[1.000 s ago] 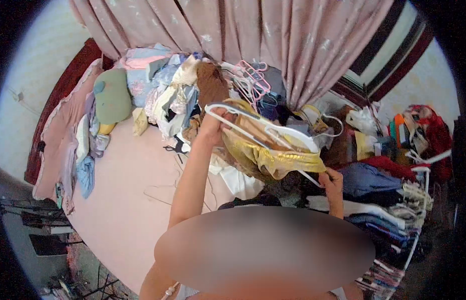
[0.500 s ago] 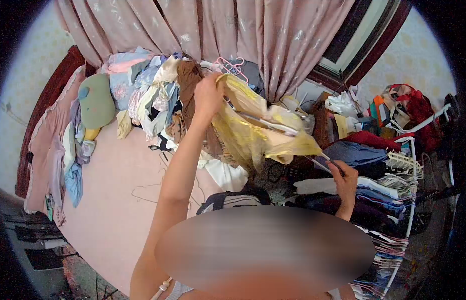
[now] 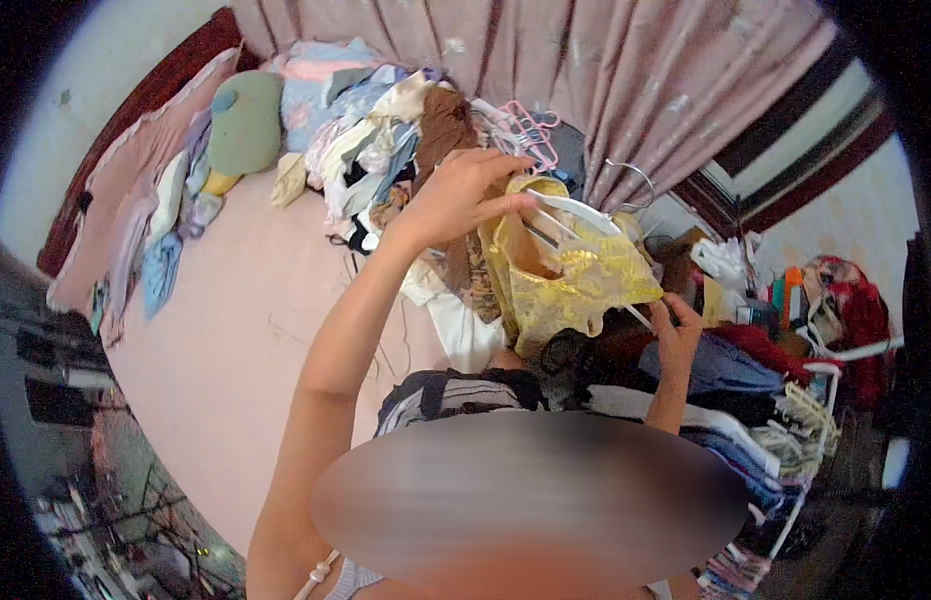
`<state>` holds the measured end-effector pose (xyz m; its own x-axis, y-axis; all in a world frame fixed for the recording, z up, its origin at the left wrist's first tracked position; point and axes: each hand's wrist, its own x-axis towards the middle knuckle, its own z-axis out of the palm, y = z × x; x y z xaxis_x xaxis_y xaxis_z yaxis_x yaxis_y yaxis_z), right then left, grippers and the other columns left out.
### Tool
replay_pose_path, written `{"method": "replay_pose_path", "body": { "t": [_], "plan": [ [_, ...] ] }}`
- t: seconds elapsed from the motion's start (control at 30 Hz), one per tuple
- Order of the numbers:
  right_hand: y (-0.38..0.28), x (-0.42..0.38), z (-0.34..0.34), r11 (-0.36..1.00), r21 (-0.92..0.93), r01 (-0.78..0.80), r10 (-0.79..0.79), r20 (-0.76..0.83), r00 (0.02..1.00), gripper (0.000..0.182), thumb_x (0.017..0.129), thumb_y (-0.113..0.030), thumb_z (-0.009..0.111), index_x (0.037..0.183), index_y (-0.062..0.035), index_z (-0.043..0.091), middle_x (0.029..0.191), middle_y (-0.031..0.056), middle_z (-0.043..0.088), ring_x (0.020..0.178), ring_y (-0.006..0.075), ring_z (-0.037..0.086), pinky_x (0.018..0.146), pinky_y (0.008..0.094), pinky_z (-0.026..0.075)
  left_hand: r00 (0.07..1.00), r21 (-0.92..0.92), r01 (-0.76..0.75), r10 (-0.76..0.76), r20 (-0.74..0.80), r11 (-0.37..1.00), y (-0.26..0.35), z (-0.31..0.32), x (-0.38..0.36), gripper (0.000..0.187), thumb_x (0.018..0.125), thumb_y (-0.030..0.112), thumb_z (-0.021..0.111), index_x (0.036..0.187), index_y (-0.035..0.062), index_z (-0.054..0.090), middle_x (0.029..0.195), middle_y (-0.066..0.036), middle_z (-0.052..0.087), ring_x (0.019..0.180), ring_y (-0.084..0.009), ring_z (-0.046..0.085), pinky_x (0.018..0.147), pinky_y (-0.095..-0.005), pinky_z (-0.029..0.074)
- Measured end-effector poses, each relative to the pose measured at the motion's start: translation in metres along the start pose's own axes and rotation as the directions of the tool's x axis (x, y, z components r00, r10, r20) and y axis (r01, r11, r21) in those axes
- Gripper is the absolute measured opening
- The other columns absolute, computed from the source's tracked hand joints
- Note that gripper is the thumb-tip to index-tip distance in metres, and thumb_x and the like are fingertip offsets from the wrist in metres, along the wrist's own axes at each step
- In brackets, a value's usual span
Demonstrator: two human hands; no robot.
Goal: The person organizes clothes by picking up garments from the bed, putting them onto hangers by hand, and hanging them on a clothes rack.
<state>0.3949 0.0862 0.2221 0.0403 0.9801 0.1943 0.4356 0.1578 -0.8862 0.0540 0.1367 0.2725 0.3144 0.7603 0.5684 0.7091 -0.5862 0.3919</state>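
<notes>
A sheer yellow garment (image 3: 575,295) with a shiny pattern hangs in front of me, around a white clothes hanger (image 3: 583,212). The hanger's metal hook (image 3: 640,180) points up and to the right. At the garment's upper left is my left hand (image 3: 470,195), its fingers and thumb stretched apart beside the hanger. My right hand (image 3: 677,325) pinches the lower right end of the hanger, next to the yellow cloth. Whether its fingers also catch the cloth cannot be made out.
On the pink bed (image 3: 225,300) lie a heap of clothes (image 3: 355,150), a green cushion (image 3: 245,125) and loose wire hangers (image 3: 385,330). Pink hangers (image 3: 530,135) lie by the curtain (image 3: 625,80). A white rack (image 3: 800,500) with hung clothes stands at right.
My left hand has gone from gripping the yellow cloth to spread fingers. The hanger's hook and white shoulder now show above the garment. The view has shifted, too.
</notes>
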Motion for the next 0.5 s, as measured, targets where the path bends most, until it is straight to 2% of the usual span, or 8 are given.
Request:
{"method": "replay_pose_path", "body": {
  "t": [0.07,0.13,0.2,0.27,0.33,0.4,0.47,0.5],
  "plan": [
    [0.007,0.015,0.002,0.997,0.008,0.076,-0.077,0.059,0.995,0.008,0.078,-0.008,0.062,0.079,0.0001,0.062,0.064,-0.0018,0.054,0.052,0.0026,0.043,0.044,0.0194,0.033,0.998,-0.103,0.017,-0.011,0.059,0.995,-0.008,-0.002,-0.009,0.033,0.08,0.033,0.057,0.098,0.0058,0.061,0.091,-0.011,0.061,0.087,-0.029,0.056,0.077,-0.0357,0.044],
    [0.007,0.03,0.009,0.968,0.167,0.188,-0.214,0.152,0.965,0.008,0.079,-0.006,0.059,0.084,-0.0003,0.06,0.067,-0.0018,0.054,0.052,0.0026,0.043,0.044,0.0194,0.033,0.997,-0.086,0.062,-0.058,0.041,0.994,-0.009,-0.003,-0.021,0.029,0.079,0.032,0.059,0.094,0.0073,0.062,0.083,-0.009,0.061,0.081,-0.0271,0.057,0.072,-0.0352,0.045],
    [-0.001,0.045,0.018,0.969,0.214,0.127,-0.183,0.264,0.947,0.018,0.077,-0.006,0.06,0.095,-0.001,0.058,0.072,-0.0018,0.054,0.056,0.0049,0.045,0.048,0.0203,0.037,0.969,-0.044,0.244,-0.241,0.059,0.969,-0.01,-0.007,-0.031,0.025,0.079,0.032,0.06,0.087,0.0089,0.063,0.079,-0.008,0.061,0.074,-0.0254,0.058,0.066,-0.0345,0.044],
    [-0.023,0.058,0.032,0.945,0.093,0.314,-0.328,0.243,0.913,0.03,0.075,-0.006,0.062,0.104,-0.0023,0.057,0.077,-0.0006,0.057,0.064,0.0088,0.05,0.056,0.0231,0.042,0.946,-0.015,0.323,-0.323,-0.017,0.946,-0.01,-0.007,-0.04,0.022,0.078,0.03,0.061,0.083,0.0093,0.063,0.076,-0.008,0.061,0.07,-0.0239,0.058,0.061,-0.0334,0.044],
    [-0.023,0.077,0.04,0.932,0.129,0.338,-0.361,0.3,0.883,0.042,0.073,-0.008,0.065,0.113,-0.0052,0.054,0.085,0.0021,0.06,0.073,0.0103,0.053,0.063,0.0245,0.044,0.9,-0.061,0.418,-0.422,-0.112,0.907,-0.016,-0.006,-0.046,0.024,0.076,0.033,0.062,0.078,0.0092,0.063,0.071,-0.008,0.058,0.067,-0.0264,0.057,0.057,-0.0359,0.042],
    [-0.032,0.089,0.049,0.879,-0.03,0.475,-0.42,0.42,0.804,0.043,0.071,-0.01,0.067,0.112,-0.0066,0.056,0.084,0.0048,0.062,0.071,0.0087,0.054,0.063,0.0239,0.044,0.832,-0.071,0.545,-0.549,-0.077,0.835,-0.017,-0.004,-0.047,0.021,0.074,0.029,0.065,0.076,0.0082,0.063,0.072,-0.007,0.059,0.068,-0.0249,0.056,0.058,-0.0338,0.043],
    [-0.025,0.1,0.054,0.863,-0.091,0.496,-0.418,0.421,0.805,0.032,0.071,-0.01,0.068,0.102,-0.0051,0.061,0.076,0.0046,0.062,0.066,0.0079,0.054,0.06,0.0232,0.043,0.872,-0.202,0.38,-0.423,-0.248,0.902,-0.025,0.01,-0.054,0.018,0.073,0.024,0.067,0.077,0.0074,0.063,0.073,-0.006,0.06,0.07,-0.0212,0.057,0.062,-0.0303,0.043],
    [-0.02,0.108,0.053,0.892,-0.075,0.446,-0.377,0.424,0.824,0.025,0.072,-0.009,0.067,0.096,-0.0039,0.062,0.073,0.0038,0.062,0.064,0.008,0.054,0.059,0.0233,0.043,0.788,-0.385,0.452,-0.563,-0.25,0.804,-0.028,0.017,-0.055,0.018,0.074,0.022,0.068,0.078,0.0054,0.063,0.078,-0.004,0.061,0.076,-0.0167,0.057,0.069,-0.0277,0.043]
  ]
}}
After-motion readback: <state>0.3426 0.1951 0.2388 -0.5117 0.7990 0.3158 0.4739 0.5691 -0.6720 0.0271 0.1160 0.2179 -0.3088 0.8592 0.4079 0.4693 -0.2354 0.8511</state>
